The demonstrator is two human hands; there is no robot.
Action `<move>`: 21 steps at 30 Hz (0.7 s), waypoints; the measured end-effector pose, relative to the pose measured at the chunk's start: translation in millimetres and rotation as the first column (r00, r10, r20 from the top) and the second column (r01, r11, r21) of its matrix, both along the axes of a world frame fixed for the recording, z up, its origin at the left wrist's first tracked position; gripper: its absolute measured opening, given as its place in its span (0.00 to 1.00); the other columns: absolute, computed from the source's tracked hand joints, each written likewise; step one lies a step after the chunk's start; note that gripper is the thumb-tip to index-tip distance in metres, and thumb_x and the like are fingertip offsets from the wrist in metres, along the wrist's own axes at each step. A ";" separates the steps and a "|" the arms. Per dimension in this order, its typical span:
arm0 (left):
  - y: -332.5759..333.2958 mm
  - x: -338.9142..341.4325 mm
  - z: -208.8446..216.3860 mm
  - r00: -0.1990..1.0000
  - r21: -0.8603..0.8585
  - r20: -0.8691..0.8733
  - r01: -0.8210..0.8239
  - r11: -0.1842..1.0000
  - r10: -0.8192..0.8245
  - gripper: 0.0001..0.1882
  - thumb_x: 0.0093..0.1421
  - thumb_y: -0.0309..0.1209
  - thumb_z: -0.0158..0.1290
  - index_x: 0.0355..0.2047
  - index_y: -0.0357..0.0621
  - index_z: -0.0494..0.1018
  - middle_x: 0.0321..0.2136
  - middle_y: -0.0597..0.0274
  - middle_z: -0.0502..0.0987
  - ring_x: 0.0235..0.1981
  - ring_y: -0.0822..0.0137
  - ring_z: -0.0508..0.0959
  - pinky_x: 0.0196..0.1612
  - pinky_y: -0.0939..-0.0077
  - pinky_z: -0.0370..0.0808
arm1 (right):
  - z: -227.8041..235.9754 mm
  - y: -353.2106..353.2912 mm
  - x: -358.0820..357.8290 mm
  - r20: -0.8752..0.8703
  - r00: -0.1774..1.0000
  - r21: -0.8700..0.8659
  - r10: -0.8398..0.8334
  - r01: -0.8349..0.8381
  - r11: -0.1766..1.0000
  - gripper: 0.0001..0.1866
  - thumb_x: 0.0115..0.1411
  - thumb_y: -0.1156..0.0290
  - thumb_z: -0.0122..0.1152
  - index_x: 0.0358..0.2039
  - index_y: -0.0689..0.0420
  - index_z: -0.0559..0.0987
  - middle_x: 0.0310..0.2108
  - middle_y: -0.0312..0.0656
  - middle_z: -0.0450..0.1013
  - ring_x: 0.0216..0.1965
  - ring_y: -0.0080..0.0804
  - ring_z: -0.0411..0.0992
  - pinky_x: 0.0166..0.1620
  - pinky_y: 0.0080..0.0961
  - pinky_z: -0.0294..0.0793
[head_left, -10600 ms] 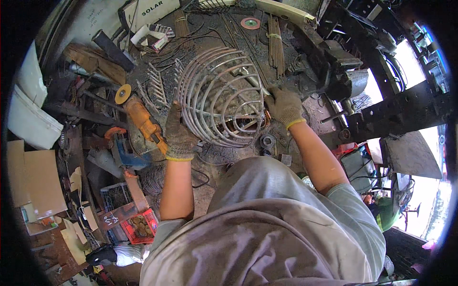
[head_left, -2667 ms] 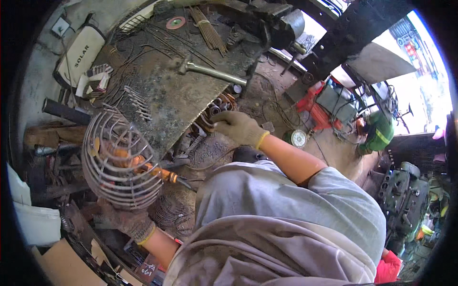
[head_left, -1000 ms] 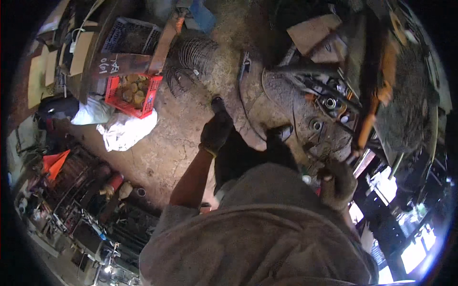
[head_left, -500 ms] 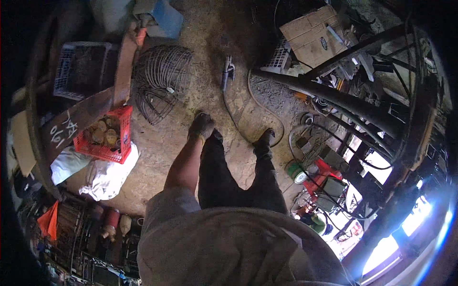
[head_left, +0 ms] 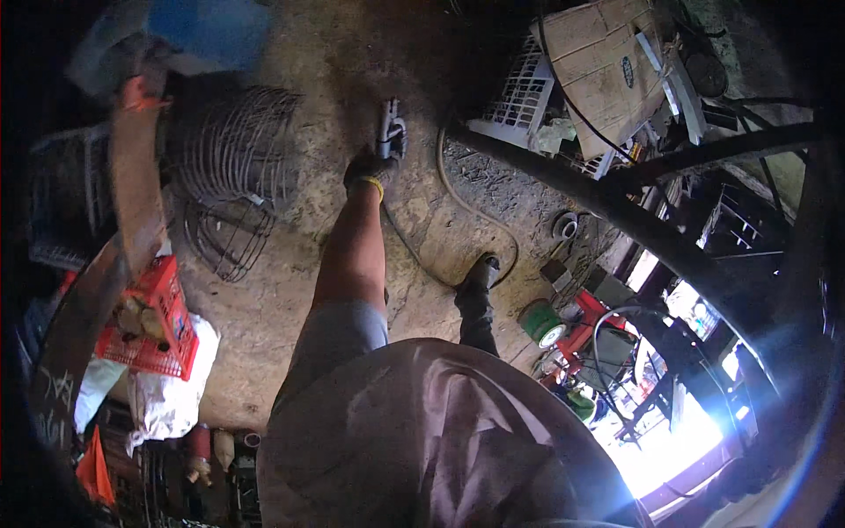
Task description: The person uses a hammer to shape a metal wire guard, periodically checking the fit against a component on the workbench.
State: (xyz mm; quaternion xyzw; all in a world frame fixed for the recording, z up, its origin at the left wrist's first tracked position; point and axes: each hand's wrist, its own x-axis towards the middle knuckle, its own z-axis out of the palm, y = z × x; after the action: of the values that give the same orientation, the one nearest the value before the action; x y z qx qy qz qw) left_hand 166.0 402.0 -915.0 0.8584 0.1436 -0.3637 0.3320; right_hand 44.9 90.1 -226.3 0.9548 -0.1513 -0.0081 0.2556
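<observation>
My left arm stretches down to the floor, with a yellow band at the wrist. My left hand (head_left: 369, 171), in a dark glove, is at the lower end of a grey metal clamp-like tool (head_left: 392, 130) and covers that end. Deep shadow hides the fingers, so whether they are closed round it cannot be told. A cable (head_left: 405, 242) trails from the tool along the concrete floor towards my foot. My right hand does not show.
Coiled wire (head_left: 233, 145) lies at left, near a red crate (head_left: 180, 304) and a white sack (head_left: 180, 387). A rusty metal bar (head_left: 136, 185) rises there. Right stand a dark pipe (head_left: 563, 185), cardboard (head_left: 607, 75), a white plastic crate (head_left: 519, 92) and a green spool (head_left: 539, 324).
My left hand has moved forward from beside my leg to the metal tool. I have bent lower, and the view has shifted with me.
</observation>
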 end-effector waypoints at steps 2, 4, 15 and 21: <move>-10.2 13.3 -20.9 0.999 0.016 0.012 -0.045 0.999 0.045 0.30 0.58 0.54 0.48 0.49 0.42 0.74 0.47 0.39 0.75 0.49 0.46 0.75 0.51 0.58 0.72 | -9.1 -2.3 0.7 -0.021 1.000 -0.012 -0.003 0.003 1.000 0.35 0.57 0.60 0.62 0.62 0.59 0.64 0.58 0.48 0.66 0.57 0.42 0.66 0.55 0.36 0.66; -18.0 18.9 -35.9 0.998 0.019 -0.035 -0.050 0.999 0.051 0.30 0.57 0.55 0.49 0.49 0.43 0.74 0.46 0.40 0.76 0.48 0.46 0.76 0.50 0.57 0.73 | -18.0 -2.1 3.5 -0.042 0.999 -0.017 -0.004 0.003 1.000 0.35 0.57 0.60 0.62 0.62 0.58 0.64 0.58 0.48 0.66 0.57 0.43 0.66 0.56 0.37 0.65; -2.6 -36.8 -52.3 0.996 -0.072 0.081 -0.042 0.997 0.047 0.31 0.56 0.62 0.48 0.35 0.45 0.78 0.27 0.43 0.79 0.33 0.43 0.80 0.38 0.51 0.76 | -38.9 -7.5 17.1 -0.033 0.996 0.054 0.083 -0.081 0.995 0.35 0.55 0.58 0.63 0.61 0.58 0.66 0.58 0.49 0.66 0.59 0.46 0.63 0.61 0.40 0.59; 0.9 -85.3 253.8 0.997 -0.570 0.035 -0.042 0.821 0.075 0.24 0.61 0.52 0.48 0.46 0.46 0.73 0.39 0.46 0.78 0.41 0.47 0.78 0.42 0.59 0.73 | -20.9 0.1 -12.8 0.076 0.994 0.124 0.079 -0.088 0.988 0.35 0.54 0.57 0.64 0.61 0.58 0.67 0.58 0.49 0.66 0.60 0.48 0.62 0.64 0.42 0.56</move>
State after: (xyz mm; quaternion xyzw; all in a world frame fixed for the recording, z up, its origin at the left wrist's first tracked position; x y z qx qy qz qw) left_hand 80.7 402.9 -661.2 0.7257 0.0456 -0.3555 0.5873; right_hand 32.1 90.2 -247.2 0.9744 -0.1191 0.0266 0.1890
